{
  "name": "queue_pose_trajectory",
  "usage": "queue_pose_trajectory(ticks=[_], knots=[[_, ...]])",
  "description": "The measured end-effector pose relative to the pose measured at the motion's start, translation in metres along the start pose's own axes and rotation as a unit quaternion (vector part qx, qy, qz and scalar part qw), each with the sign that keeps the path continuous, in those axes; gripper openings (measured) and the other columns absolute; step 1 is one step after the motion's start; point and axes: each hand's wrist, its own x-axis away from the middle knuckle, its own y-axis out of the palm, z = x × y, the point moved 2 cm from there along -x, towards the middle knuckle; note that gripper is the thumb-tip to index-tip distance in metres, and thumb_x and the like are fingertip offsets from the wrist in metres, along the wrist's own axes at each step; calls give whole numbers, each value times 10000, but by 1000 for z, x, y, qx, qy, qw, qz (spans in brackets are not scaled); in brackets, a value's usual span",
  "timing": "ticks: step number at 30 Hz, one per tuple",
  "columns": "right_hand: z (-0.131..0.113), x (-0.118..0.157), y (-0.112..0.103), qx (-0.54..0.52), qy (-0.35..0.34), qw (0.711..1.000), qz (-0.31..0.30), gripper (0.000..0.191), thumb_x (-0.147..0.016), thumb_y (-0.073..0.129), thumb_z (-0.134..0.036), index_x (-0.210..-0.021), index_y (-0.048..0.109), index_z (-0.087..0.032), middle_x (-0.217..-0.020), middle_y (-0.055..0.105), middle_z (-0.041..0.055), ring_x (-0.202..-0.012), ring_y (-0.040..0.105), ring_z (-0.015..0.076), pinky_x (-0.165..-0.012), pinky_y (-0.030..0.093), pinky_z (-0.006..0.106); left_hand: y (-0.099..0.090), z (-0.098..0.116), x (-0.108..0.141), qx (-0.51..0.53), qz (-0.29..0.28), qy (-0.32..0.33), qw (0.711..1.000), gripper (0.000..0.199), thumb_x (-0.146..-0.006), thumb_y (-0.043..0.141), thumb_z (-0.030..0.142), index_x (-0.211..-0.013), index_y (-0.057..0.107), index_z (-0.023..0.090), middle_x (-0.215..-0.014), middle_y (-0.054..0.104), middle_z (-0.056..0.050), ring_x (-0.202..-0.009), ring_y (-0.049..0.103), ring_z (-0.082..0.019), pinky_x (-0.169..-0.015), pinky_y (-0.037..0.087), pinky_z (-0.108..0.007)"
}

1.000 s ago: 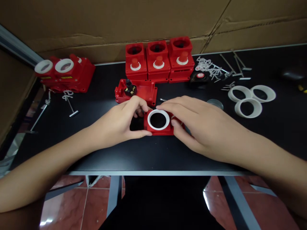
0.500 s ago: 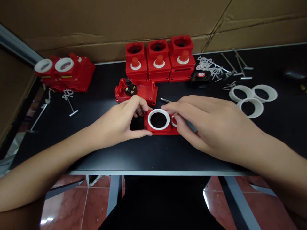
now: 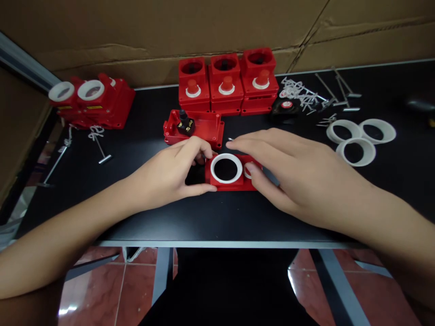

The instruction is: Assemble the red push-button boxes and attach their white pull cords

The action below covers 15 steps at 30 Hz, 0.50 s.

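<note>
Your left hand (image 3: 170,176) is pinching the left end of a red box cover (image 3: 231,186), with the thumb at the front edge and fingers at the back. The cover lies on the black table (image 3: 190,224), right in front of you and between your hands. A big white ring (image 3: 239,169) sits around its large round hole, and a small white ring (image 3: 246,171) is to the right of it.

Your right hand (image 3: 299,172) is over the right end of the cover. Its thumb and pointing finger are wide apart, with the thumb tip at the small ring. I cannot tell if the thumb is pressing on it. A thin silver tip (image 3: 230,139) peeks out near your pointing finger.

Just behind your left hand is an open red box (image 3: 209,129) with a black switch block (image 3: 185,124) inside. Farther back, three red boxes (image 3: 226,103) with red knobs (image 3: 227,83) stand side by side. Over to the right, three loose white rings (image 3: 369,151) lie close together, near a bunch of white strings (image 3: 294,88). More red boxes (image 3: 120,106) are at the back left.
</note>
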Motion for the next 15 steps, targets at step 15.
queue_pose_trajectory(ticks=[15], knots=[[-2, -1, -5, 41, -27, 999, -15, 300, -1134, 537, -130, -1241, 817, -127, -1008, 823, 124, -904, 778, 323, -776, 614, 471, -1, 0, 1, 2, 1, -8, 1000, 529, -964, 978, 384, -1311, 613, 222, -1279, 804, -68, -1064, 790, -240, -985, 663, -373]])
